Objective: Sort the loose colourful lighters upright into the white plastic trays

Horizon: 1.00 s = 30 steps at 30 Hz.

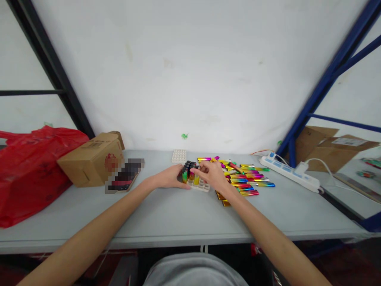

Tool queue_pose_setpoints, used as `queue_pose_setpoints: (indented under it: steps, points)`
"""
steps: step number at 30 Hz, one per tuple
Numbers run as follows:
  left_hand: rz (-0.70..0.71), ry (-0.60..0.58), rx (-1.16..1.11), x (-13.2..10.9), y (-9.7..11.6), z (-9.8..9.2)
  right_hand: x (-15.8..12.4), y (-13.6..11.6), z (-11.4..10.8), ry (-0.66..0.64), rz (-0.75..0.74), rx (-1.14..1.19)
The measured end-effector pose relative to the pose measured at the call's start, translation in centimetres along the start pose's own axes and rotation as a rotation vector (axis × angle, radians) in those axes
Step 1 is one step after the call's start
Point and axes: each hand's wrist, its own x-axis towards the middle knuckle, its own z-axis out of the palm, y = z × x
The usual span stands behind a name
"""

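I log the loose lighters (pixel 239 180) as metallic, banded gold, magenta, red, green and blue. I log black tops on the upright lighters (pixel 189 169); the tray (pixel 204 187) reads off-white, grid-patterned. I identify the tabletop (pixel 166 216) as pale grey, the bag (pixel 38 171) as red, the carton (pixel 92 157) as brown with red print, the power strip (pixel 290 174) as white with blue sockets.

from here i see both bare forearms (pixel 104 226) angled forward and inward, the left grip (pixel 171 177) curved with thumb and fingers apart, the right grip (pixel 213 174) bent, its fingertips bunched.
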Motion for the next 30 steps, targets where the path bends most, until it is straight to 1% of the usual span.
queue_pose_setpoints:
  steps: [2, 4, 7, 9, 11, 15, 19, 23, 25, 27, 30]
  points:
    - [0.002, 0.022, 0.014, 0.0, -0.2, 0.1, -0.1, 0.1, 0.3, -0.022, 0.011, 0.016]
    - [-0.007, 0.017, 0.049, 0.0, -0.3, 0.1, -0.1, 0.3, 0.6, -0.009, 0.018, 0.001]
    - [-0.04, 0.01, 0.09, 0.0, -0.3, 0.1, -0.1, 0.5, 1.1, 0.016, 0.019, -0.065]
    - [-0.049, 0.007, 0.095, 0.0, -0.3, 0.1, 0.0, 0.7, 1.4, 0.003, 0.006, -0.126]
    - [-0.045, 0.004, 0.089, 0.0, -0.3, 0.1, 0.0, 0.7, 1.6, -0.01, -0.017, -0.217]
    - [-0.041, 0.002, 0.083, 0.0, -0.2, 0.1, 0.2, 0.2, 1.9, -0.049, -0.062, -0.5]
    - [0.012, -0.033, 0.054, 0.1, 0.0, 0.0, 0.4, -0.7, 1.6, -0.113, -0.017, -0.687]
    - [-0.009, -0.047, 0.022, 0.3, 0.3, -0.2, 0.1, -1.1, 1.1, -0.19, -0.007, -0.714]
    - [-0.029, -0.054, 0.053, 0.3, 0.4, -0.2, 0.0, -1.2, 0.7, -0.199, -0.013, -0.692]
    - [-0.034, -0.047, 0.089, 0.3, 0.5, -0.3, -0.1, -1.2, 0.3, -0.181, -0.014, -0.657]
    - [-0.04, -0.036, 0.096, 0.3, 0.6, -0.3, 0.1, -0.9, -0.9, -0.115, -0.015, -0.622]
